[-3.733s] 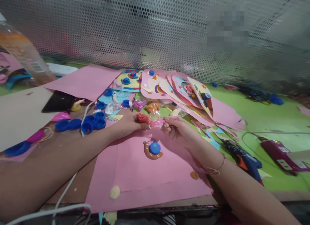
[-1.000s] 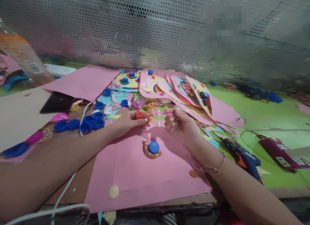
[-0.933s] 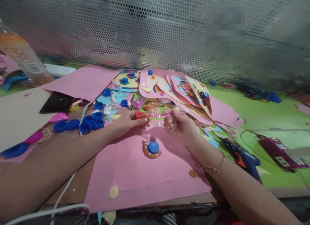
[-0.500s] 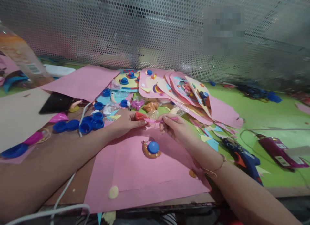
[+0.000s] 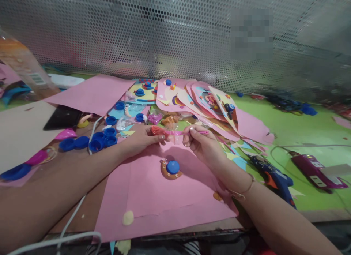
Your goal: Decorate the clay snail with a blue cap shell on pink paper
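My left hand (image 5: 149,139) pinches a small clear bag of red clay (image 5: 159,131) above the pink sheet (image 5: 153,196). A thin pink stick (image 5: 201,132) is pinched in my right hand (image 5: 199,139), its left part reaching toward the bag. Whether its tip touches the clay is hard to tell. Below both hands, a brown curved clay piece with small rings (image 5: 168,174) lies on the pink sheet, partly around a blue round piece (image 5: 173,167). A pale yellow disc (image 5: 128,218) and an orange-brown one (image 5: 217,196) are near the sheet's lower part.
Several blue caps (image 5: 96,144) and a black phone (image 5: 62,117) sit at left, with a white cable (image 5: 94,130) running past. Decorated paper pieces (image 5: 192,97) are at the back. A dark blue glue gun (image 5: 276,182) and a purple device (image 5: 315,171) lie at right.
The pink stick in my right hand has shifted slightly right and up, with more of its length showing between the hands. My left hand still holds the red clay bag.
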`<state>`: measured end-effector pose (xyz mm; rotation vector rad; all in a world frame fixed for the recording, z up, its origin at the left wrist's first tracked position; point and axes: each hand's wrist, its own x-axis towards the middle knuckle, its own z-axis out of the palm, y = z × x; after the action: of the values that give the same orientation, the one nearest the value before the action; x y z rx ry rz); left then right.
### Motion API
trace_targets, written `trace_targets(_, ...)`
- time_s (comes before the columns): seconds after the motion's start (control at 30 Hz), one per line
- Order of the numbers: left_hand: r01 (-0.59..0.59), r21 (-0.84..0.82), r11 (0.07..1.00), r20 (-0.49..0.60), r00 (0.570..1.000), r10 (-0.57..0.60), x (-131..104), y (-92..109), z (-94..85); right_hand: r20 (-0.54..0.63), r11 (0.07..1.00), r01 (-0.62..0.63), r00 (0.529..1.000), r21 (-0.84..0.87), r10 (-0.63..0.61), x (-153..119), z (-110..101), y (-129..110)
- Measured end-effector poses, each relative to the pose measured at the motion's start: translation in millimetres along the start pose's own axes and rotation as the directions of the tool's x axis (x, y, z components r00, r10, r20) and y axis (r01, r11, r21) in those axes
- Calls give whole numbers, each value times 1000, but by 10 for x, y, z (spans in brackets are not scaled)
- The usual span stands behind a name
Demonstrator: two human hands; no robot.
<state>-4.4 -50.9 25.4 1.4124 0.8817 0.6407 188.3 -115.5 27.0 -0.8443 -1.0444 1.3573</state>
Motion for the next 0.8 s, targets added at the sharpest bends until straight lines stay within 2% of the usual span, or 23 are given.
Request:
trace_targets(0.17,3,-4,1000,0,1000,-3,13,-4,-5,-11,999,-43,999,8,43,8,10,-15)
trace_targets(0.33,3,47,999,-16,1000,-3,22,-8,-6,-24,979,23,999,-203,-28,-22,43,19)
trace_targets(0.47,-11,-17,1000,-6,1000,11,32,-19,0,-64,960,40,996,-277,-60,-27,40,39)
trace_targets(0.57,22,-90,996,1,1000,-22,23,-2,15,-54,952,39,997,-302,-58,-37,38,36)
trace_targets(0.67,40,-111,993,4,999,-39,7,24,28,33,925,129,991,-357,-126,-62,41,27)
trace_targets(0.8,9,-105,994,-6,1000,-9,5,28,24,96,821,262,964,-507,-248,-94,46,-11)
